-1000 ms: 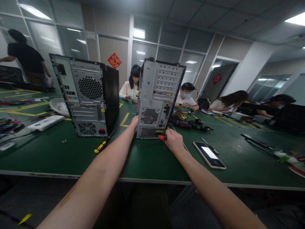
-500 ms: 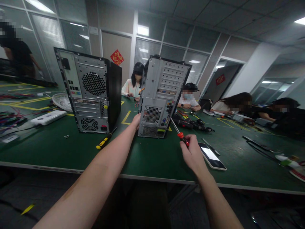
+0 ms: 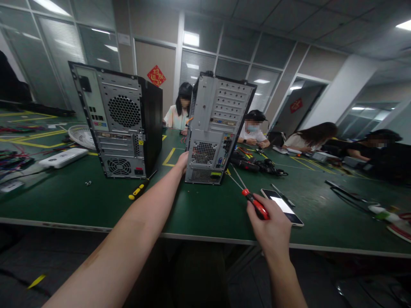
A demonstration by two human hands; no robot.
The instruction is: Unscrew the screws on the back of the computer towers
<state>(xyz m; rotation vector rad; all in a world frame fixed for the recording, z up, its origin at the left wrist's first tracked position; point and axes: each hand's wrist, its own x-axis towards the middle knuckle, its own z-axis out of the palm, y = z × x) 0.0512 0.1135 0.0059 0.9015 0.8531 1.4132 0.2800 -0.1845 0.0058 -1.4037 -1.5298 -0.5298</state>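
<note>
Behind one computer tower [image 3: 210, 137], left hand [image 3: 183, 163], fingers hidden, grip unclear; right hand [image 3: 273, 223] closed around red screwdriver [image 3: 258, 208].

Left hand [image 3: 183, 163] and left forearm [image 3: 141, 216], bare, the forearm tapering toward the hand and bearing a faint, elongated mark [image 3: 93, 256]; right hand [image 3: 273, 222] and right forearm [image 3: 284, 273], likewise bare.

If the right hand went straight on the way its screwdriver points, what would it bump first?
Likely the lower right edge of the right computer case, since the red screwdriver in the right hand slants that way, though depth is hard to judge.
</note>
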